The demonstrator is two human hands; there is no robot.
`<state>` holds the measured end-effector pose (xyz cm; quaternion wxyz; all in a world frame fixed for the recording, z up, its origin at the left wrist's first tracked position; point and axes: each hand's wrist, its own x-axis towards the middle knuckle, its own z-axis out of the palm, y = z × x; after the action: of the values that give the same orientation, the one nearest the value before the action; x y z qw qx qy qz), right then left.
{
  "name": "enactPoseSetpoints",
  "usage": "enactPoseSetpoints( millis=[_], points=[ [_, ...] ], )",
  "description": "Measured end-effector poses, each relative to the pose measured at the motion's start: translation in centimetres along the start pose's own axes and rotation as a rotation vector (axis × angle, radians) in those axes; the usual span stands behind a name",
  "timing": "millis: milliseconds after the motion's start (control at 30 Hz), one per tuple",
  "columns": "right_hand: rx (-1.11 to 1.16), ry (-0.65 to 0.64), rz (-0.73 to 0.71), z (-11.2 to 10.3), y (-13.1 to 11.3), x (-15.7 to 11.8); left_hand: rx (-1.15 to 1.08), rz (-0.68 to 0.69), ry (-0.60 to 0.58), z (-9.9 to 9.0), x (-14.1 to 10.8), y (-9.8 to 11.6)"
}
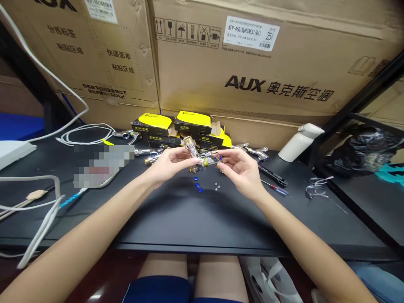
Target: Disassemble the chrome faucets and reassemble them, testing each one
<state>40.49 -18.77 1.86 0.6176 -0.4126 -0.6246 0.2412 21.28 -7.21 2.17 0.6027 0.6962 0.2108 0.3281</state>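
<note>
My left hand (172, 166) pinches a chrome valve (191, 148) with a brass threaded end, held tilted above the table. My right hand (240, 171) has its thumb and fingertips closed on a small dark, flat, tag-like piece (212, 160). That piece has a yellow-green end lying against the valve; how the two join cannot be made out. Below the hands lie several blue round caps (197, 185) and several tiny silver screws (216, 186). Another brass-ended fitting (193, 169) shows just beneath the valve.
Yellow-and-black boxes (156, 122) are stacked behind my hands, with chrome valves (151, 155) around them. At right are a white bottle (298, 143), a black-handled tool (273, 174), a screwdriver (275, 188) and glasses (317, 187). A phone-like blurred object and white cables (57, 198) lie left.
</note>
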Motion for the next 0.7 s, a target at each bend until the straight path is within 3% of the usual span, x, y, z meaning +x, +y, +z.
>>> enactPoseSetpoints(
  millis=[167, 367, 533, 700],
  points=[
    [-0.043, -0.058, 0.041, 0.1, 0.7, -0.1, -0.026, 0.016, 0.018, 0.7, -0.1, -0.5],
    [-0.274, 0.016, 0.235, 0.7, 1.2, -0.8, -0.041, 0.042, -0.078, 1.3, -0.4, -0.4],
    [-0.35, 0.115, 0.182, 0.1, 0.7, -0.3, -0.193, -0.108, -0.03, 2.0, -0.5, -0.4],
    [-0.289, -0.191, 0.205, -0.4, -0.4, 0.0, -0.175, -0.074, 0.075, 1.9, -0.4, -0.9]
  ],
)
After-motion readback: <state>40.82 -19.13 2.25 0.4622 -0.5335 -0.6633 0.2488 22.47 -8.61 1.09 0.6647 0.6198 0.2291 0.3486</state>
